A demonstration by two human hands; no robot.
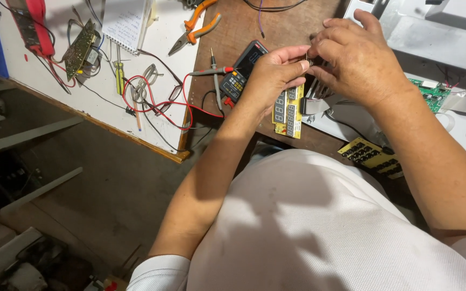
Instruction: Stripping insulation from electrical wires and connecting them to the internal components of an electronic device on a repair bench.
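Both hands meet in the upper middle of the frame, above the brown table (276, 21). The left hand (274, 75) holds a yellow display board (288, 111) with rows of digit segments. Its fingers are closed narrowly on the top edge, so the board hangs below the hand. The right hand (358, 60) is curled over a grey ribbon cable (314, 103) where it joins the board. Its fingertips are pinched on something small and dark at the joint; what exactly cannot be told.

Assessment: the board looks light, thin and stiff, and probably fragile at its solder joints and display faces. It is best held by the bare edges, not by the components. The ribbon is soft and flexible, and likely weak at its connection. It should be held close to the joint.

Nearby, at centre, lie a dark multimeter (242, 70) with red probe leads (160, 102). Orange-handled pliers (198, 27) lie at upper centre, and a second yellow board (370, 156) lies lower right.
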